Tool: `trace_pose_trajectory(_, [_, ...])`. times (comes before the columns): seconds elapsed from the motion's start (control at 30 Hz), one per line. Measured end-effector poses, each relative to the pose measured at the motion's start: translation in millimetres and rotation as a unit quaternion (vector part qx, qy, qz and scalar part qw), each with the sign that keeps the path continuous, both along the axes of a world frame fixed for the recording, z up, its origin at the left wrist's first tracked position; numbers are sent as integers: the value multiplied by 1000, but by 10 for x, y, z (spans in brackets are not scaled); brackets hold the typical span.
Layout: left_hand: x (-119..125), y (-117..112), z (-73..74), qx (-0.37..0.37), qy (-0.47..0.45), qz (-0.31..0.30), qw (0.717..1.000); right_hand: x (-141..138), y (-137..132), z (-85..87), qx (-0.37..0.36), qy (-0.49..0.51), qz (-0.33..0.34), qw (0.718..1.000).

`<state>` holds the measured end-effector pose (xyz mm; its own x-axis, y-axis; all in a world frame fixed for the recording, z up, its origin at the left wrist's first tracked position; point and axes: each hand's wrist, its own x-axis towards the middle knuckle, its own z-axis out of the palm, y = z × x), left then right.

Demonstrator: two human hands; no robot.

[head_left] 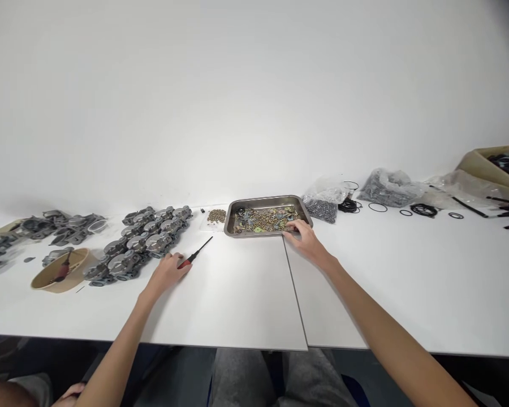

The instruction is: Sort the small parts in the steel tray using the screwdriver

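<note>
My left hand (167, 274) rests low over the table, its thumb and fingers closed around the red handle of a screwdriver (200, 247). The dark shaft points away to the right. Just beyond that hand stand several grey metal carburetors (138, 243) in rows. At the front right corner of a metal tray (268, 199), my right hand (307, 243) has its fingers curled over the rim among the small parts. Whatever its fingertips pinch is too small to make out. Brass-coloured screws (265, 219) and a few green pieces lie in the tray.
Left of the tray is a pile of small brass parts (216, 215). A tan bowl (78, 263) holds another red-handled screwdriver. Plastic bags of dark parts (388, 189) and black rubber rings (424, 210) lie to the right. A tabletop seam (296, 291) runs toward me.
</note>
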<state>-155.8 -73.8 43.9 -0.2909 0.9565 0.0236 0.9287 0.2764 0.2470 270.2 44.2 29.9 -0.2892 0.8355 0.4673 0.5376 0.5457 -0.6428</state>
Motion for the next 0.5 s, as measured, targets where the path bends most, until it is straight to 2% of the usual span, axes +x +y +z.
trace_pose_trajectory(0.07, [-156,-97,2,-11,-87,2,996,4,19,-4,3,-3,0,1000])
trace_pose_trajectory(0.13, [-191,-133,68,16,-152,15,988,9,23,-4,2,-4,3,1000])
trace_pose_trajectory(0.2, [-134,-90,205,63,-223,25,973,14,17,1,2,-2,9,1000])
trace_pose_trajectory(0.27, [-18,49,386,136,-312,19,940,20,4,10,-2,-1,12,1000])
trace_pose_trajectory(0.33, [139,277,562,231,-405,-11,885,27,-14,24,-12,-1,12,1000])
trace_pose_trajectory(0.4, [325,557,688,319,-498,-45,805,34,-34,52,-26,-3,12,1000])
trace_pose_trajectory(0.5, [609,953,716,383,-594,-94,702,31,-46,143,-44,3,2,999])
